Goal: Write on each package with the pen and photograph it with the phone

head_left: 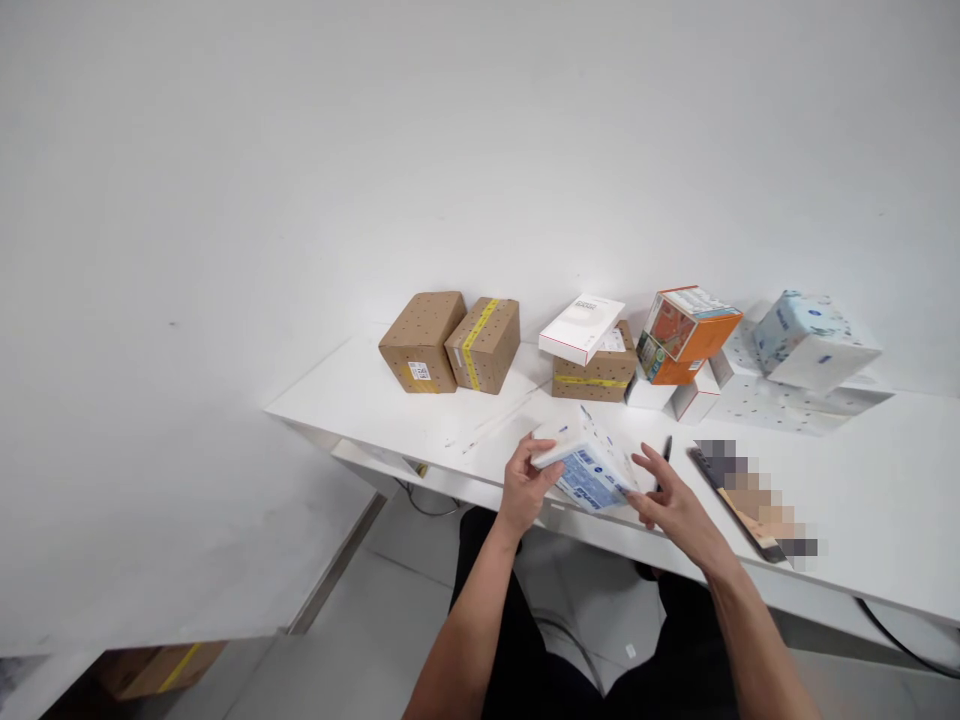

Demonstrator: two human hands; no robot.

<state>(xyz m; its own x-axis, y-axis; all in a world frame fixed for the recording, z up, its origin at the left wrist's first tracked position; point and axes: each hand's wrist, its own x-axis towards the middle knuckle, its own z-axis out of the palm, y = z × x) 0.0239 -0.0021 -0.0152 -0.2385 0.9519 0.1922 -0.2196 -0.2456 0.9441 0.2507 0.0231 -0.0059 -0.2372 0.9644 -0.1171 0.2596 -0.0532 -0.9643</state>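
My left hand (525,485) grips the left end of a small white box with a blue printed label (589,462), held just above the front edge of the white table (862,470). My right hand (671,500) is at the box's right side with fingers spread, touching or nearly touching its lower corner. A black pen (666,452) lies on the table just behind my right hand.
Along the wall stand two brown cardboard boxes with yellow tape (450,342), a white flat box on a third brown box (592,355), an orange printed box on white boxes (686,335), and a pale blue patterned package (814,338). A phone-like flat object (739,495) lies at right.
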